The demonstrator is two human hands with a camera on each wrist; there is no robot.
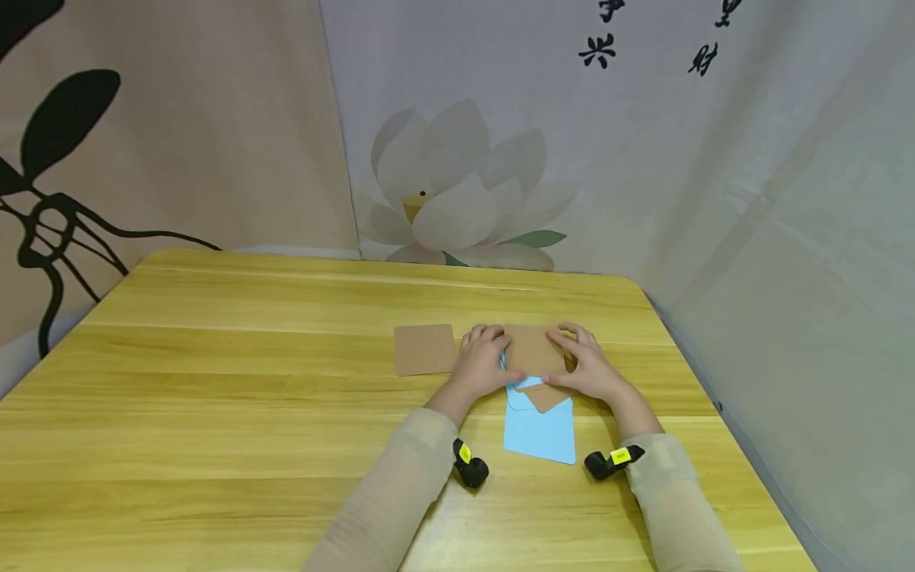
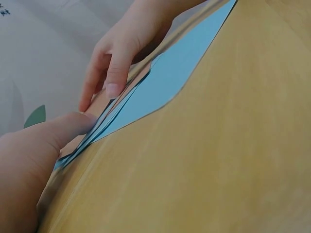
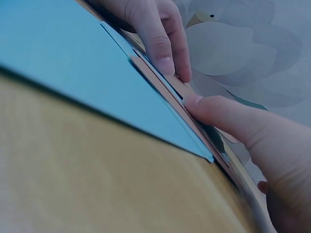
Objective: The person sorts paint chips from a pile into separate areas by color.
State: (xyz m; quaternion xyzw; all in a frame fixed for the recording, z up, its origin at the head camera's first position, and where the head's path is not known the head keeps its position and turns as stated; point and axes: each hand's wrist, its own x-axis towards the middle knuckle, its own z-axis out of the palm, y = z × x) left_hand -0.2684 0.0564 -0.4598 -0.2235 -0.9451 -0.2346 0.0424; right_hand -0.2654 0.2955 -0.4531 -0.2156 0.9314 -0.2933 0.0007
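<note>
A brown card [image 1: 534,349] lies on top of a small loose pile, between the two hands. My left hand [image 1: 480,363] holds its left side, thumb at the lower corner. My right hand [image 1: 588,367] holds the right side the same way, thumb low and index finger near the upper corner. Beneath it, a blue sheet [image 1: 539,433] and further blue and brown pieces stick out towards me. One brown piece [image 1: 549,397] shows a pointed corner. In both wrist views the thumbs touch the edge of the layered stack; the other fingertips are partly hidden.
Left of the left hand, a second brown card [image 1: 423,350] lies flat by itself. Everything rests on a wooden table [image 1: 214,413]. A printed curtain [image 1: 629,175] hangs behind it and along the right side.
</note>
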